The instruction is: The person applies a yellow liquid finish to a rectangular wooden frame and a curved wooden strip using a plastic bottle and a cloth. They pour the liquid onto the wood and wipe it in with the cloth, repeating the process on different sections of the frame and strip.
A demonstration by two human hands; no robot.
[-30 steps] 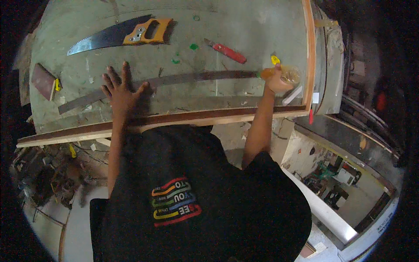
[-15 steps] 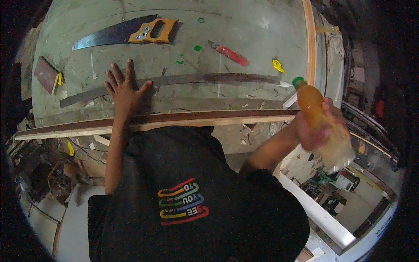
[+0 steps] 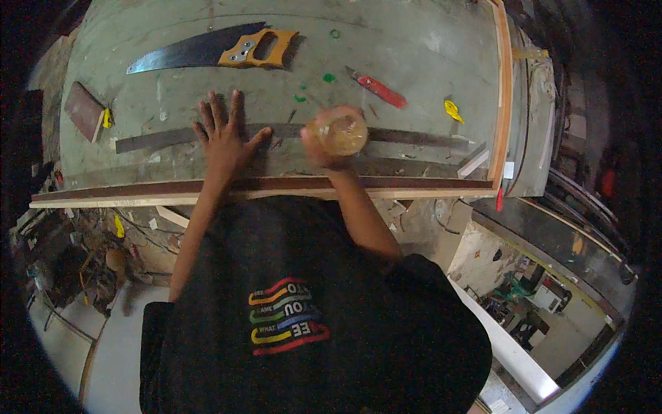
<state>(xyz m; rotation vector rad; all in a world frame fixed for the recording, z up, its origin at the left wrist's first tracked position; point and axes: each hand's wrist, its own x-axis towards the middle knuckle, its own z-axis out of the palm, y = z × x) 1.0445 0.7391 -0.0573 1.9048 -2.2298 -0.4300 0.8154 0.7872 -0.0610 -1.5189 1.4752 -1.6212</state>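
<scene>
My left hand (image 3: 225,135) lies flat, fingers spread, on a long dark wooden strip (image 3: 414,136) that runs across the workbench (image 3: 414,48). My right hand (image 3: 324,148) grips a clear plastic bottle (image 3: 340,131) with an orange cap end, held upside down over the same strip, its base facing the camera. A second dark strip (image 3: 276,185) and a pale batten run along the bench's near edge.
A handsaw with an orange handle (image 3: 214,48) lies at the back left. A red utility knife (image 3: 379,90), a yellow scrap (image 3: 452,109), green bits (image 3: 329,77) and a brown block (image 3: 84,109) are scattered about. An orange-edged board (image 3: 505,103) bounds the right side.
My right hand picked the bottle up from the bench's right end, swung it out to the right, then brought it over the middle of the strip. The left hand stayed put.
</scene>
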